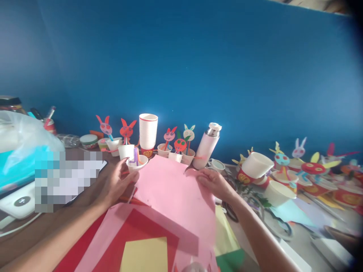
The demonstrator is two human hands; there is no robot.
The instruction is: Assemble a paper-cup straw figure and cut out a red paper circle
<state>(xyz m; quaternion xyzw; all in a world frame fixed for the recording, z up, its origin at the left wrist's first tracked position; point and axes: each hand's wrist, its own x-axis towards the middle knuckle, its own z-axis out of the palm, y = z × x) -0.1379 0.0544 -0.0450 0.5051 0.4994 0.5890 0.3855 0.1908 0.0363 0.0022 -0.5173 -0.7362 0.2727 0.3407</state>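
My left hand (119, 185) is closed around a small white paper cup (138, 166), its thumb against the near side. Purple and orange strips (136, 155) stand up inside that cup. Another white cup (126, 152) is just behind it. My right hand (214, 184) pinches the upper right part of a pink paper sheet (172, 189), and a dark thin thing shows by its fingertips. Beneath the pink sheet lie red paper (141, 223) and a yellow piece of paper (146, 253).
Paper-cup rabbits such as a red one (128, 130) line the back, beside a tall cup stack (148, 132) and a white thermos (207, 147). More cup figures (314, 170) crowd the right. A phone, pixelated, and a plastic bag (25, 136) are at left.
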